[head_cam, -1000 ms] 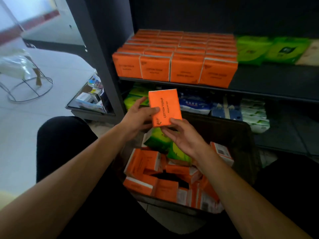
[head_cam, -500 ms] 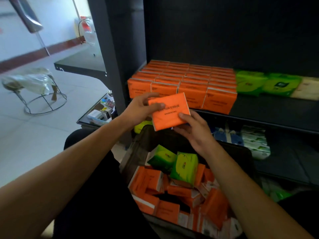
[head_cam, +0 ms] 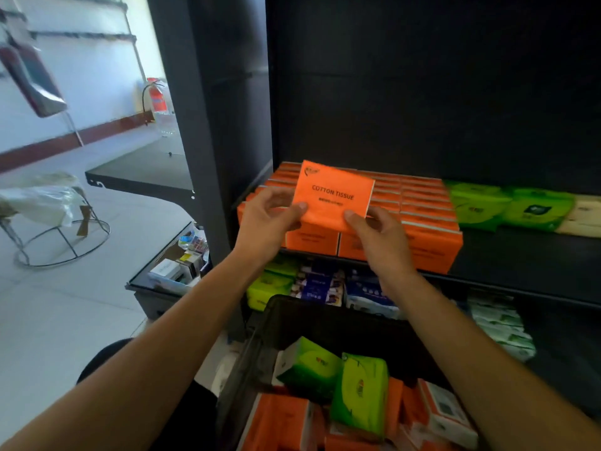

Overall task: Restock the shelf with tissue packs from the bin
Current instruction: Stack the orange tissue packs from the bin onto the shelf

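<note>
An orange tissue pack (head_cam: 335,194) marked COTTON TISSUE is held up in front of the shelf. My left hand (head_cam: 268,218) pinches its lower left corner and my right hand (head_cam: 377,232) pinches its lower right corner. Behind it, rows of orange packs (head_cam: 419,206) fill the left part of the dark shelf (head_cam: 507,255). Below, the black bin (head_cam: 312,315) holds several orange packs (head_cam: 279,421) and two green packs (head_cam: 359,390).
Green packs (head_cam: 507,206) and pale packs (head_cam: 585,216) lie on the shelf to the right. The lower shelf carries green, blue and white packs (head_cam: 320,286). A black upright post (head_cam: 195,125) stands left. A wire stool (head_cam: 58,222) and a low tray of small boxes (head_cam: 177,271) sit on the floor.
Both hands have lifted the orange pack from above the bin up to the level of the shelf's orange rows. The view has tilted upward.
</note>
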`<action>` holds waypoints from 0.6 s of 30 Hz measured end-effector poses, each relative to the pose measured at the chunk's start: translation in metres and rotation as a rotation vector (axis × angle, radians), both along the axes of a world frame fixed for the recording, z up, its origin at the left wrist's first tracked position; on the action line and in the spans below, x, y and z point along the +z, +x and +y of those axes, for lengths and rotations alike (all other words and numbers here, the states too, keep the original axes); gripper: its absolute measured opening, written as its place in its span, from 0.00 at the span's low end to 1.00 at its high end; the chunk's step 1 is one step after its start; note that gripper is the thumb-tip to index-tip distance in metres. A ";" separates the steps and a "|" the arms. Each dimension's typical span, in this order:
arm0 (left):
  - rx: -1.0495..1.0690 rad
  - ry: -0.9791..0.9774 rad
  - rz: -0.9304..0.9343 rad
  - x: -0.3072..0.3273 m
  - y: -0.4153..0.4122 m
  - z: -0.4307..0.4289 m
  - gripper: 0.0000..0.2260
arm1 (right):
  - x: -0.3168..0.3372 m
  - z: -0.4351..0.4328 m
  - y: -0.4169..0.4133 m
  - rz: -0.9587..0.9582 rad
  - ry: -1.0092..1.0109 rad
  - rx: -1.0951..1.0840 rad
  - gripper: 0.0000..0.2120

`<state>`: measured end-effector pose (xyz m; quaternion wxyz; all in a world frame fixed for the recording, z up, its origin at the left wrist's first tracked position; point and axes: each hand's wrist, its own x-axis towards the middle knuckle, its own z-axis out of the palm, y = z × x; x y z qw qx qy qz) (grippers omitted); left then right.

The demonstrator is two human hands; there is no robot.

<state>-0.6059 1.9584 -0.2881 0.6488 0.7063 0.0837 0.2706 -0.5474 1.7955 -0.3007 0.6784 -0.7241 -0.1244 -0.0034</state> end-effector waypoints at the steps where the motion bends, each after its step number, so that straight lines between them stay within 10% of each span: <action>1: 0.010 0.010 -0.022 0.000 0.010 0.003 0.10 | -0.002 0.006 0.007 -0.012 -0.006 0.000 0.10; 10: 0.126 0.138 -0.121 -0.005 0.110 0.054 0.10 | 0.015 0.069 0.110 -0.067 -0.043 -0.022 0.03; 18: 0.047 0.292 0.173 -0.015 0.211 0.101 0.21 | 0.016 0.125 0.230 -0.126 -0.203 -0.105 0.13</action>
